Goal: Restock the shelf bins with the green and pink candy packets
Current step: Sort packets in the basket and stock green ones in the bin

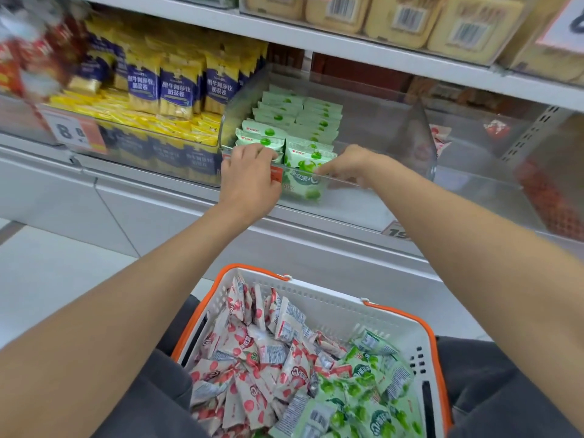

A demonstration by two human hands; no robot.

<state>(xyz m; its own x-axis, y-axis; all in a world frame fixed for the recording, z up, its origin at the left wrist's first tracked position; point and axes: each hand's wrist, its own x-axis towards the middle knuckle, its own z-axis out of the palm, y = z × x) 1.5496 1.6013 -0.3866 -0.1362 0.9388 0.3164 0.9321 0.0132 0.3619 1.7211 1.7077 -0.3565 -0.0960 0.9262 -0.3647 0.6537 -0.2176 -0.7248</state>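
Note:
A clear shelf bin (pixel 363 181) holds two rows of green candy packets (pixel 303 121) standing upright. My left hand (pixel 249 177) reaches over the bin's front wall, its fingers curled on the front packet of the left row (pixel 262 142). My right hand (pixel 350 165) is inside the bin, fingertips touching the side of the front packet of the right row (pixel 305 172). On my lap sits a white basket with orange handles (pixel 331 306), holding several pink candy packets (pixel 252 358) on the left and green ones (pixel 363 393) on the right.
The right part of the clear bin, past a divider (pixel 417 137), has a few pink packets (pixel 441 137) at the back. Yellow-and-blue packets (pixel 177 86) fill the bin to the left. Boxed goods (pixel 410 17) sit on the shelf above.

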